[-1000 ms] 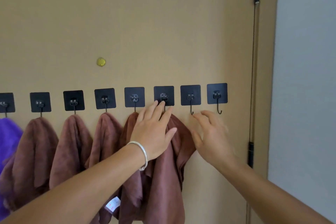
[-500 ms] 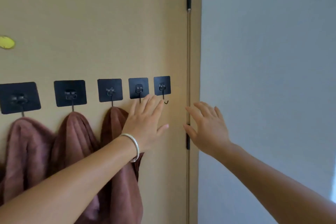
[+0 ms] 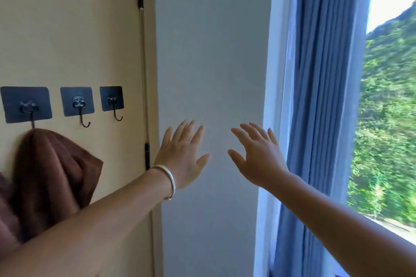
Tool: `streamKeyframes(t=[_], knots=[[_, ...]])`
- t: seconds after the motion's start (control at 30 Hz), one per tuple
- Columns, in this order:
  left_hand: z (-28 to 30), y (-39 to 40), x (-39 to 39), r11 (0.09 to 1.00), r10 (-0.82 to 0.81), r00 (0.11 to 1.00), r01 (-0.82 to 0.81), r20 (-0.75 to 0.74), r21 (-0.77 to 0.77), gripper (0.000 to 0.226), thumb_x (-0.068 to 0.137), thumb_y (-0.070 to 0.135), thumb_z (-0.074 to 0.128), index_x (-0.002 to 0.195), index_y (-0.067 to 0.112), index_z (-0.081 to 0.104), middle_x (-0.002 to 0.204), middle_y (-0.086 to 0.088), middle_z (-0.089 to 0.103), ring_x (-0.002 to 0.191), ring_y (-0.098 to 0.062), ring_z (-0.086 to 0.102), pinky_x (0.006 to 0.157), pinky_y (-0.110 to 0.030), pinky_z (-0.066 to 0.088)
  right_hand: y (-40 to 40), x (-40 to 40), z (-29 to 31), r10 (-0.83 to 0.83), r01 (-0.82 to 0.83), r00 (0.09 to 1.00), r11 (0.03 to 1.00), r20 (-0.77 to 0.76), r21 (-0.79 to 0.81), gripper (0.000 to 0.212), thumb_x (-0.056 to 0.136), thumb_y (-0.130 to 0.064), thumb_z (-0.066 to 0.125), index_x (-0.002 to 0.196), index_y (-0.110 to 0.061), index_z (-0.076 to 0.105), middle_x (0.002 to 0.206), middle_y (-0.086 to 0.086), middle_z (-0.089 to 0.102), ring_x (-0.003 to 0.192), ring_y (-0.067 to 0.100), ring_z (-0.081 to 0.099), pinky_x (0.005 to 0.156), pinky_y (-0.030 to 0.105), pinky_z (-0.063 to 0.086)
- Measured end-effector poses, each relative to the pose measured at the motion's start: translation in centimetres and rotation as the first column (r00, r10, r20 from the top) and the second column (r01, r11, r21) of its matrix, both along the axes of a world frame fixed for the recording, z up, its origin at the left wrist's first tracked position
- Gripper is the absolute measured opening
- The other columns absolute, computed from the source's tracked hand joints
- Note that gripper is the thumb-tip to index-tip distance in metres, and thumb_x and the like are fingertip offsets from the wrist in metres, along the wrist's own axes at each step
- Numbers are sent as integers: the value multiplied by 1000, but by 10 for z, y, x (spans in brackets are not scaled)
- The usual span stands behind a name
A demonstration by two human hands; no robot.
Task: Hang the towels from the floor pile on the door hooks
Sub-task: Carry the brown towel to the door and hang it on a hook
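The tan door (image 3: 67,29) fills the left of the head view. Three black adhesive hooks show on it. A brown towel (image 3: 51,171) hangs from the leftmost hook (image 3: 28,105). The middle hook (image 3: 78,105) and the right hook (image 3: 113,102) carry nothing. My left hand (image 3: 183,157), with a silver bangle on the wrist, is held up in front of the white wall, fingers spread and holding nothing. My right hand (image 3: 258,155) is raised beside it, also spread and holding nothing. The floor pile is out of view.
A white wall (image 3: 209,51) stands right of the door's hinge edge (image 3: 144,74). Further right hangs a blue curtain (image 3: 319,96) beside a window (image 3: 391,96) with green hillside outside.
The view has swung right, away from the row of hung towels. Both hands left the door and now hover before the white wall; the curtain and window came into view.
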State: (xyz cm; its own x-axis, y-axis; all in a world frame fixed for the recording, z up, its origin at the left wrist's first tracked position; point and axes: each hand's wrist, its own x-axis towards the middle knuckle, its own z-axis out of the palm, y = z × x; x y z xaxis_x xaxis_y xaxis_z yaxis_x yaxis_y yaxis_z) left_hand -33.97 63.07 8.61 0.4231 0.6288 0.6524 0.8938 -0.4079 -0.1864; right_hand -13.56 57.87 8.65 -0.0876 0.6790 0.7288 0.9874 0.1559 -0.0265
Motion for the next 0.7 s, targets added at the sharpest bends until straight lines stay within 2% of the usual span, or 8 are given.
streamKeyframes(t=[0.17, 0.33, 0.57, 0.7], knots=[[-2, -15, 74, 984, -177, 984, 177, -8, -8, 72, 95, 55, 28, 152, 19, 3, 160, -6, 2, 146, -20, -5, 117, -49, 2, -56, 66, -2, -202, 203, 979, 979, 23, -9, 58, 93, -54, 43, 145, -32, 32, 154, -3, 31, 145, 17, 17, 118, 49, 8], [-1, -43, 163, 928, -372, 928, 373, -15, 6, 72, 95, 56, 27, 152, 20, 3, 160, -6, 4, 147, -24, -2, 117, -50, 5, -123, 138, -3, -367, 368, 930, 930, 23, 0, 58, 91, -52, 48, 143, -28, 37, 151, 0, 36, 144, 18, 21, 117, 51, 12], [-2, -127, 313, 773, -634, 773, 634, -26, 1, 75, 94, 59, 24, 152, 21, -4, 160, -4, 2, 147, -21, -4, 118, -50, 2, -256, 243, -8, -622, 622, 783, 783, 28, 6, 56, 92, -52, 47, 142, -29, 38, 151, 0, 36, 143, 19, 24, 116, 51, 14], [-8, -206, 401, 636, -772, 636, 771, -11, -35, 75, 94, 59, 27, 151, 22, -4, 160, -3, -2, 147, -20, -8, 117, -47, -4, -354, 299, -12, -753, 753, 658, 658, 17, -2, 57, 91, -53, 47, 142, -30, 36, 151, -1, 36, 143, 18, 24, 116, 53, 15]])
